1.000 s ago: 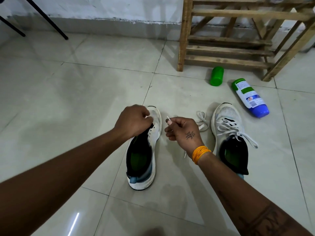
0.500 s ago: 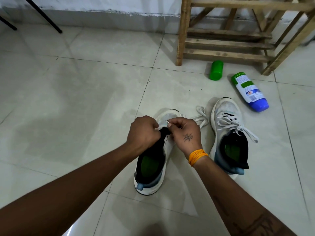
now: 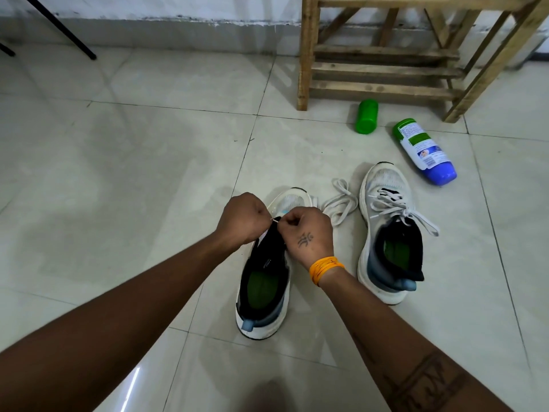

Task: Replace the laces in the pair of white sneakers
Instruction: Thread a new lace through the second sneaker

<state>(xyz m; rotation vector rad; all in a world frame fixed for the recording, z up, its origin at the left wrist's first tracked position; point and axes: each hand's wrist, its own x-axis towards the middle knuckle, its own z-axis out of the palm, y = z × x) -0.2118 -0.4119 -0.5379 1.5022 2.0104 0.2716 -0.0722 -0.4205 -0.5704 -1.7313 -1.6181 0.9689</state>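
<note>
Two white sneakers stand on the tiled floor. The left sneaker [image 3: 264, 281] has no lace in its eyelets, a black tongue and a green insole. My left hand [image 3: 242, 218] grips its upper near the front eyelets. My right hand [image 3: 306, 233] pinches the tip of a white lace [image 3: 338, 203] right at those eyelets. The rest of that lace lies looped on the floor between the shoes. The right sneaker [image 3: 389, 233] is laced with a white lace, its ends loose.
A green cap [image 3: 367, 115] and a lying green-and-blue bottle [image 3: 423, 150] sit beyond the right sneaker. Behind them stands a wooden rack [image 3: 383, 69] against the wall. Black stand legs [image 3: 62, 28] reach the floor at the far left.
My right hand brought the lace tip from beside the shoe to the left sneaker's front eyelets. Both hands now meet over the shoe, which has turned slightly and sits nearer the right sneaker.
</note>
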